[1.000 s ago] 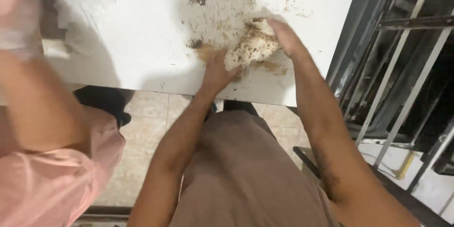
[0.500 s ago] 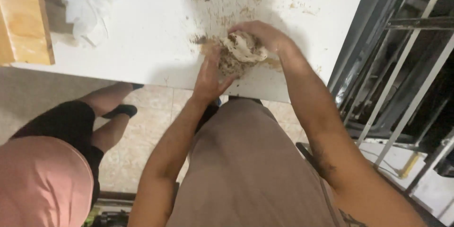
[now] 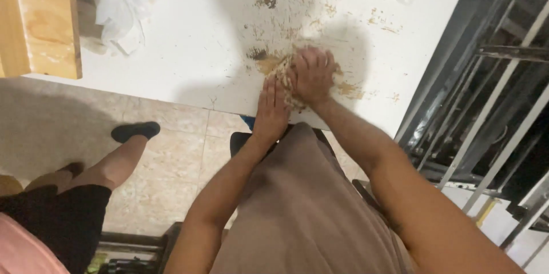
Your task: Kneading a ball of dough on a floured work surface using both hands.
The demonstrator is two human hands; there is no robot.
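We press the dough lump [image 3: 284, 80] against the white table [image 3: 189, 51], right hand [image 3: 311, 74] fingers curled over it, left hand [image 3: 271, 108] flat, bracing its near side.

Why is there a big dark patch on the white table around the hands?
Head view: light from above casts the person's shadow on the white table, darkening the right hand, left hand and dough; the picture is slightly soft, with no glare.
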